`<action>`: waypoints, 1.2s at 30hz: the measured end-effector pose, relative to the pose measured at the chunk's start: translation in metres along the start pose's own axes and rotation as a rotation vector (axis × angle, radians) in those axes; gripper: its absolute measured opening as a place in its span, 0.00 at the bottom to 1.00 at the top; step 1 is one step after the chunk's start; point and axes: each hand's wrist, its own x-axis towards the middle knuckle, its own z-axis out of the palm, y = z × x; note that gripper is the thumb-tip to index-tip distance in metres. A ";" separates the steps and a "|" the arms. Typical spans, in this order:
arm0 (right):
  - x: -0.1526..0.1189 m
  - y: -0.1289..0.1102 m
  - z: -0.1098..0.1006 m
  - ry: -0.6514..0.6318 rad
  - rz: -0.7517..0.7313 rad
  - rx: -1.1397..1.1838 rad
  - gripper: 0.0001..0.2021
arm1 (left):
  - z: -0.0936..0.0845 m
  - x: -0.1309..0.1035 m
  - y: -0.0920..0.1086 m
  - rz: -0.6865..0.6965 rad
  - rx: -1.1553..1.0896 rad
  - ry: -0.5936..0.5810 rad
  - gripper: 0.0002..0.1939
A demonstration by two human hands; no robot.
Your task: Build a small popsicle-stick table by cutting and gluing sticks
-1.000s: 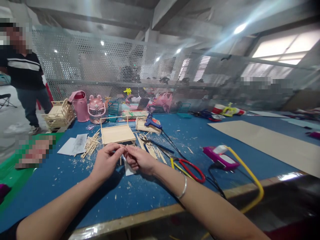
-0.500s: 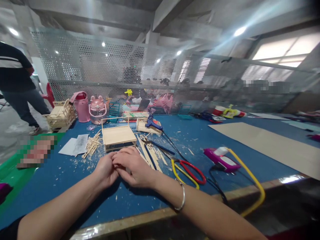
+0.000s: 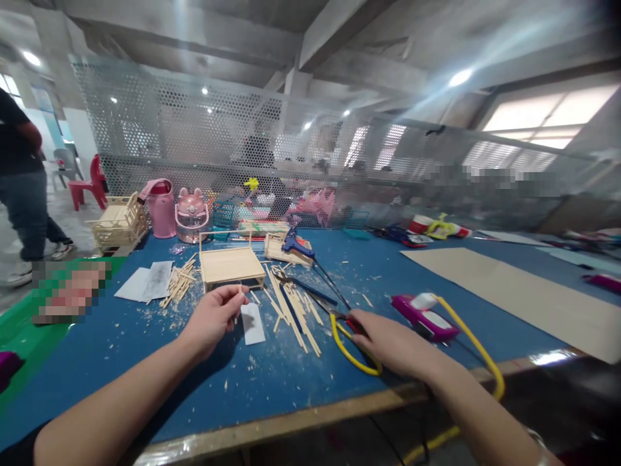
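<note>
My left hand (image 3: pixel 213 317) is closed in a pinch on a thin wooden stick (image 3: pixel 241 292), just in front of a small wooden frame with a slatted top (image 3: pixel 233 265). My right hand (image 3: pixel 388 340) reaches over the red and yellow scissors (image 3: pixel 350 355), its fingers closed around the red handle, which they mostly cover. A small white sheet (image 3: pixel 253 325) lies between the hands. Beside it are loose wooden sticks (image 3: pixel 298 310) and blue-handled pliers (image 3: pixel 313 291). The scissors' blades are hard to make out.
A blue glue gun (image 3: pixel 297 244) rests behind the pliers. To the right are a purple device (image 3: pixel 424 317) with a yellow tube and a large beige board (image 3: pixel 519 288). More sticks (image 3: pixel 179 281) and grey-white sheets (image 3: pixel 145 283) lie left. A person (image 3: pixel 24 175) stands far left.
My hands, together before, have parted. The right one has moved right onto the scissors; the left remains near the frame with the stick. The white sheet now shows on the table.
</note>
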 end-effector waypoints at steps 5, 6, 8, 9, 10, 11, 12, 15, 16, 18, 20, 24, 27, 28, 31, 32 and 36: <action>0.004 0.009 0.010 0.033 -0.045 0.196 0.22 | 0.001 -0.002 -0.001 0.016 0.059 -0.021 0.21; 0.006 0.009 0.011 0.022 -0.022 0.207 0.24 | 0.001 -0.003 0.000 0.016 0.058 -0.024 0.21; 0.009 0.009 0.010 -0.007 0.014 0.222 0.24 | 0.001 -0.003 0.001 0.026 0.049 -0.019 0.21; 0.009 0.009 0.010 -0.017 0.025 0.229 0.25 | 0.001 -0.004 0.001 0.032 0.047 -0.013 0.22; 0.007 0.011 0.008 -0.019 0.035 0.237 0.26 | 0.001 -0.004 0.002 0.039 0.049 -0.008 0.21; 0.003 0.012 0.006 -0.014 0.044 0.246 0.27 | 0.000 -0.004 0.002 0.048 0.058 -0.004 0.21; -0.001 0.014 0.004 -0.010 0.049 0.257 0.27 | 0.000 -0.004 0.003 0.058 0.074 0.000 0.20; -0.015 0.015 -0.006 -0.028 0.015 0.303 0.25 | -0.001 -0.003 0.005 0.092 0.150 0.010 0.17; -0.018 0.012 -0.010 -0.033 -0.018 0.322 0.25 | -0.001 -0.003 0.005 0.104 0.177 0.016 0.16; -0.019 0.001 -0.019 -0.004 -0.127 0.369 0.24 | -0.002 -0.002 0.006 0.139 0.221 0.021 0.15; -0.011 -0.019 -0.027 0.109 -0.254 0.406 0.22 | -0.004 0.000 0.005 0.186 0.254 0.021 0.14; 0.023 -0.072 -0.031 0.307 -0.558 0.491 0.21 | -0.009 0.003 0.005 0.248 0.283 0.067 0.14; 0.045 -0.102 -0.020 0.315 -0.659 0.576 0.19 | -0.013 0.005 0.006 0.299 0.321 0.115 0.15; 0.048 -0.107 -0.015 0.298 -0.673 0.585 0.19 | -0.014 0.005 0.007 0.325 0.348 0.129 0.15; 0.048 -0.112 0.001 0.246 -0.696 0.582 0.22 | -0.015 0.003 0.009 0.400 0.481 0.130 0.13; 0.045 -0.111 0.004 0.235 -0.704 0.580 0.24 | -0.014 0.002 0.009 0.425 0.516 0.118 0.12; 0.035 -0.109 0.010 0.277 -0.711 0.562 0.29 | -0.014 0.000 0.007 0.495 0.545 0.069 0.10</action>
